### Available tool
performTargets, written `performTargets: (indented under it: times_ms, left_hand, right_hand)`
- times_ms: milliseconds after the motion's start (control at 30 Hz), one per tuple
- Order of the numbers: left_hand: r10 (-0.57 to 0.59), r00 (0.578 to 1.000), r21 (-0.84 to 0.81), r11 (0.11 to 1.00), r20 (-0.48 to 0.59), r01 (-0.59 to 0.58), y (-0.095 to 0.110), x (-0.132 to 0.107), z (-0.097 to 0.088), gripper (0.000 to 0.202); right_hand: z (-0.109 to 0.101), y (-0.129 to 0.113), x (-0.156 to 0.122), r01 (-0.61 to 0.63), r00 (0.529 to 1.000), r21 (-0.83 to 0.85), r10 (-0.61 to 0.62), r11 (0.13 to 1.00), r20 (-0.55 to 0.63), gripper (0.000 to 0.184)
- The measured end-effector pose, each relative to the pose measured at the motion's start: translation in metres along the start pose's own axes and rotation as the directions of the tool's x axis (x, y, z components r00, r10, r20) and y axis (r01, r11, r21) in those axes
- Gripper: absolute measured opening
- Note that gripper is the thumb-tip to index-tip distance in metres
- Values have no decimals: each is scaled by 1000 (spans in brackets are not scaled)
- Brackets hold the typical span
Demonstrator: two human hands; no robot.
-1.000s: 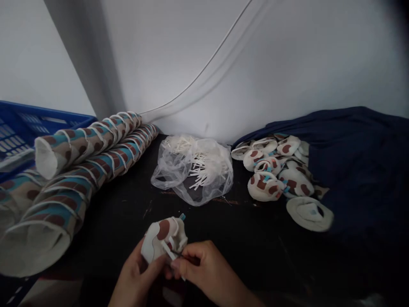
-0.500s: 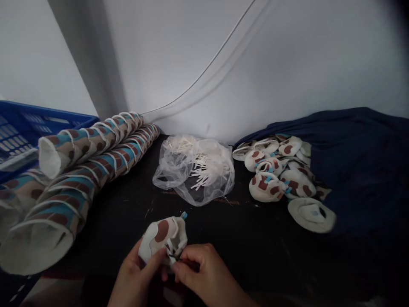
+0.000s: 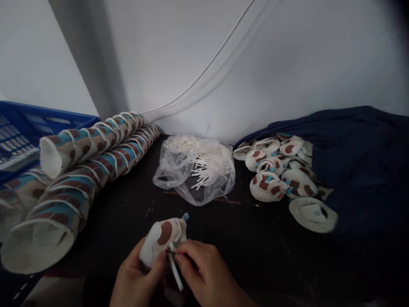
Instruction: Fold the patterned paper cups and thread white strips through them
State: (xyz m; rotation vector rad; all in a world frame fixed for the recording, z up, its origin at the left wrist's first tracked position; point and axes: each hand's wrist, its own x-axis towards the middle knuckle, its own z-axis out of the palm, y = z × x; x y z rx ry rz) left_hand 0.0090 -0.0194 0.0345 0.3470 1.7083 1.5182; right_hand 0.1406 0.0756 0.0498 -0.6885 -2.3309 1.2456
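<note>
2 hands at patterned cup, right hand pinching white strip

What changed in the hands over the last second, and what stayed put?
The right hand has drawn a white strip down out of the flattened spotted paper cup, which the left hand still grips. The stacked cup rows, plastic bag of strips and pile of flattened cups are unchanged.

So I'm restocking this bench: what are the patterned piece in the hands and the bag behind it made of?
The patterned piece looks like matte printed paper: white curled rim, soft creases, though thin fabric is possible. The bag is thin clear plastic film, glossy and crinkled, with white strips visible through it.
</note>
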Motion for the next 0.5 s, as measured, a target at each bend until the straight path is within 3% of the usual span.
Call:
performTargets:
  times_ms: [167, 500]
  left_hand:
    - [15, 1000, 28, 999, 5, -15, -2, 0, 0, 53]
    - [-67, 996, -31, 997, 61, 69, -6, -6, -5, 51]
  right_hand:
    - [0, 1, 0, -13, 1000, 9, 13, 1000, 6, 17]
    - [-3, -3, 1, -28, 999, 42, 27, 999, 25, 19]
